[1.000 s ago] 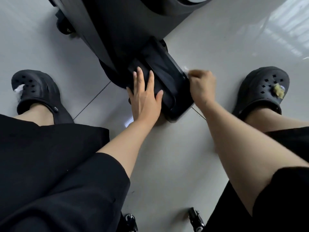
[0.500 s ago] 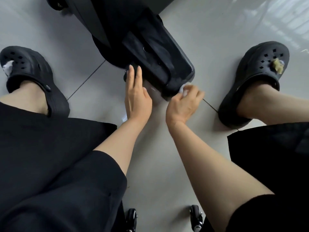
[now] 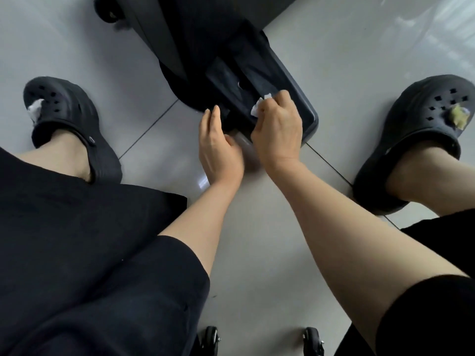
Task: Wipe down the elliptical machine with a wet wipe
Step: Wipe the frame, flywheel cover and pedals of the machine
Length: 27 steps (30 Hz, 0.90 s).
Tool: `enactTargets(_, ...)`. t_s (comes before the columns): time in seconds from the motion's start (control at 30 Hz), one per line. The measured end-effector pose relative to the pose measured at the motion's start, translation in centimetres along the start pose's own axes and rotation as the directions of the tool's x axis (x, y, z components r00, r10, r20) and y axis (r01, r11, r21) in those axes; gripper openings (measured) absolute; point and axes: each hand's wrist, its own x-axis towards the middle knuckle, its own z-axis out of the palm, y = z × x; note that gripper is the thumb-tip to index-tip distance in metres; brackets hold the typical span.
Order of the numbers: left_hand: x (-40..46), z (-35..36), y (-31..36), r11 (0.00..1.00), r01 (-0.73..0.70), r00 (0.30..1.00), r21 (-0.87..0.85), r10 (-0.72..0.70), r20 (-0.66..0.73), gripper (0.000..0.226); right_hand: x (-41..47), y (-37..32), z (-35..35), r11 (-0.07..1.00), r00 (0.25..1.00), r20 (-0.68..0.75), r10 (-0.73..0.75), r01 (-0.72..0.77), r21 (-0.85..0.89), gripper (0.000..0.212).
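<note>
Pinched in the curled fingers of the right hand [image 3: 277, 129] is a crumpled white wet wipe [image 3: 258, 107], bits of it sticking out past the knuckles on the far side & to the left. R hand presses the wipe onto the black pedal [image 3: 288, 80] of the elliptical machine [image 3: 195, 34], near the pedal's close end, which sits low over the floor [image 3: 334, 47]. Wipe is touching the pedal's inner surface; how much wipe is under the palm can't be seen.

Just left of that grip, the left hand [image 3: 218, 147] rests w/ fingers mostly straight & relaxed, pointing away from the person, fingertips at the pedal's left edge, thumb toward the R hand. It holds nothing. Both hands are close together, nearly touching at the thumbs.

Beyond the grip the machine's dark body rises out of view at top, w/ a small black wheel [image 3: 108, 11] at upper left.

Either side of the hands: black clogs, left clog [image 3: 69, 124] w/ a white charm, right clog [image 3: 421, 129] w/ a yellow-green one. Black shorts cover both thighs nearer the camera. Below the grip, at bottom edge, two small caster wheels [image 3: 312, 340] show on the pale glossy tile.
</note>
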Motion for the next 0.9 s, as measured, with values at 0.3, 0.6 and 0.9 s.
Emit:
enactTargets(0.3,6.9,-1.5,1.6,0.998,-0.054,0.998,-0.012,0.055,0.018,0.058,6.8,-1.8,1.7,0.871,0.834,0.301,-0.462,0.490,-0.022,0.019)
enactTargets(0.6,7.9,-4.1,4.0,0.960,-0.279,0.948,0.009,0.277,-0.159,0.035,13.4,-8.2,1.3,0.517,0.759,0.384,0.525,-0.643,0.565,0.013)
enactTargets(0.9,11.7,-10.1,9.6,0.951,-0.308,0.901,-0.024,0.283,-0.330,0.049,13.5,-13.4,-2.9,0.130,0.677,0.428,0.598,-0.609,0.782,0.010)
